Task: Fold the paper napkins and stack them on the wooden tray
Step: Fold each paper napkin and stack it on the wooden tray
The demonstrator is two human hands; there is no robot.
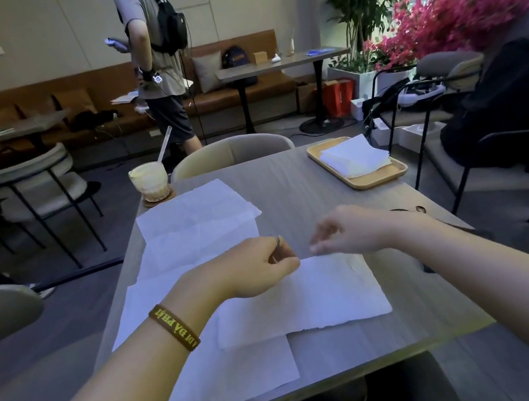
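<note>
L hand (pixel 259 265) fingertips clamped on napkin (pixel 306 297) far edge; R hand (pixel 341 233) fingers bent at same edge, grip unclear

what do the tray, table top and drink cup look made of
Wooden tray: light wood, smooth matte finish, seemingly. Table top: grey with straight grain lines, probably laminate or stained wood. Cup: see-through, glass or clear plastic; cannot tell which.

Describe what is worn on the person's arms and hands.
Both forearms are bare, no sleeves in view. The left hand wears a thin ring, and a dark brown wristband with yellow lettering circles its wrist. The right hand and wrist wear nothing.
</note>
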